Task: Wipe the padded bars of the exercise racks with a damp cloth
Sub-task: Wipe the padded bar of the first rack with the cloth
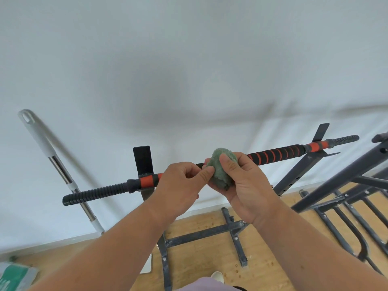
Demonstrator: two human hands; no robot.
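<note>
Green cloth (223, 171) bunched in both hands, padded bar (279, 154) behind

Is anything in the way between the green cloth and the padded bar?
Nothing visible. Both hands, left and right, hold the cloth bunched right in front of the padded bar, whose middle they hide.

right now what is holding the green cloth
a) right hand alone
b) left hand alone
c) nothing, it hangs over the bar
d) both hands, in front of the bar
d: the right hand cups the bunched cloth with its thumb over the top, while the left hand pinches the cloth's left edge, just in front of the bar.
</note>
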